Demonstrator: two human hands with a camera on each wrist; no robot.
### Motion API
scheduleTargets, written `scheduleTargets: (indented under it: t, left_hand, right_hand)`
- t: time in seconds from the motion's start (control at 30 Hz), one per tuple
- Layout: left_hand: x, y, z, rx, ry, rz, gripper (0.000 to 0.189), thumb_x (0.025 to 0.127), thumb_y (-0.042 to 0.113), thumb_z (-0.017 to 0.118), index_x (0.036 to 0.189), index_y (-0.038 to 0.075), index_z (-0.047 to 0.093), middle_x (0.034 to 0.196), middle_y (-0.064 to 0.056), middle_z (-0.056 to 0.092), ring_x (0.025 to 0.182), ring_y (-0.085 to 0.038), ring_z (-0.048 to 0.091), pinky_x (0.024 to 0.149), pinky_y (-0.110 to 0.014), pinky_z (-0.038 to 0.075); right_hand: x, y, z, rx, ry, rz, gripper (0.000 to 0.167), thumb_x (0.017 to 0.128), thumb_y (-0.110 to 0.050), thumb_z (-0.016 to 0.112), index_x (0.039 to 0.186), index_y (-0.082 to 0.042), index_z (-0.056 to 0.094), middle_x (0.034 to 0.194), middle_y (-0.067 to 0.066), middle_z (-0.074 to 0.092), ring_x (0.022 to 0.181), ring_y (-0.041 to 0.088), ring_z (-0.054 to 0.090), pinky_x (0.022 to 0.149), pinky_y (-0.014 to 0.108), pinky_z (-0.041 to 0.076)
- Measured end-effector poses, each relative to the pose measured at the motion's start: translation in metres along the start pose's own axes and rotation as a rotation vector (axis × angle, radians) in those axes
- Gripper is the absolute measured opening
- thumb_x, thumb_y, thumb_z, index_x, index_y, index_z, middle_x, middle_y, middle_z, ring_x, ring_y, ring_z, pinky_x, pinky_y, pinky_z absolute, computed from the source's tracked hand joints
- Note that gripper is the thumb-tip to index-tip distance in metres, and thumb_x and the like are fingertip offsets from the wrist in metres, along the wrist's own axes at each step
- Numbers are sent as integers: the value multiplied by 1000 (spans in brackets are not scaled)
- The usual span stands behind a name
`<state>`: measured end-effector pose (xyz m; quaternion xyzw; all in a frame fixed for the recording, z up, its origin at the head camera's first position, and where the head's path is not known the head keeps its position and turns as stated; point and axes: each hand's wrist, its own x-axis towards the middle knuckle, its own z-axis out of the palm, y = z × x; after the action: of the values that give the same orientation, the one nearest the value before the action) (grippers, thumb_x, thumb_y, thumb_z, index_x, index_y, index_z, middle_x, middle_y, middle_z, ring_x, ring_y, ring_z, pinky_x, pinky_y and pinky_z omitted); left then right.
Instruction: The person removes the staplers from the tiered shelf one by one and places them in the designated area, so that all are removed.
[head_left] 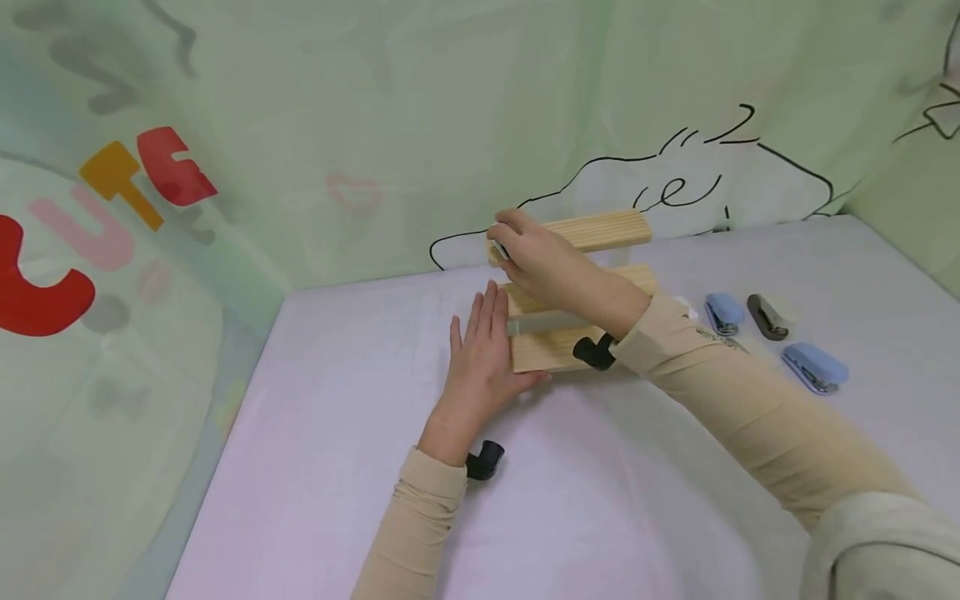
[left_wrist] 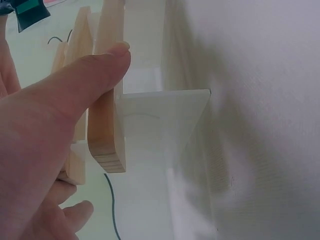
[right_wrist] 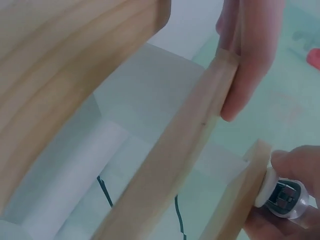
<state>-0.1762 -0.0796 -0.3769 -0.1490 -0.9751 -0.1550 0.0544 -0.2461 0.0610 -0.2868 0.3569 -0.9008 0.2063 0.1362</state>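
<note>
A three-tier display rack with pale wooden planks [head_left: 543, 352] and whitish translucent supports [left_wrist: 160, 115] stands near the back of the table. My left hand [head_left: 480, 367] lies at its left end, fingers straight along the plank ends. The left thumb [left_wrist: 102, 72] rests on the lowest plank's front. Above the top plank's [head_left: 607, 232] left end, my right hand [head_left: 547, 262] pinches a small stapler [right_wrist: 287, 199], white and clear with dark metal inside. Its base is at the plank; whether it bears on the wood I cannot tell. The right forearm hides part of the rack.
Right of the rack lie two blue staplers [head_left: 723, 314] [head_left: 816, 367] and a dark grey one [head_left: 768, 317]. A white thing [head_left: 686, 307] is half hidden by the right sleeve. A printed curtain [head_left: 375, 150] hangs behind the table [head_left: 337, 467].
</note>
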Motion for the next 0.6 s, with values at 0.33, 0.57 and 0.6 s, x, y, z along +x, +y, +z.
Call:
scheduleTargets:
  t: [0.33,0.57,0.6]
  left_hand:
    - [-1,-1,0,-6,17,3,126,71,58,82,160,8,9,169,-8,6,156,-27,10,121,-60,15]
    - [-1,-2,1,-16,12,2,126,71,58,82,160,8,8,169,-7,5,156,-27,9,121,-60,14]
    - [-1,-2,1,-14,8,2,127,71,59,82,160,8,7,169,-7,4,156,-26,8,121,-60,14]
  right_hand:
    - [-2,2,3,-7,24,-12,33,93,8,59,126,7,54,139,26,48,122,40,57,99,45,52]
    - [-5,7,2,19,50,-26,30,93,8,59,123,7,57,138,26,50,124,40,55,100,47,51]
    - [-6,7,1,26,56,-27,30,93,8,59,123,7,57,137,26,50,124,40,55,100,48,51]
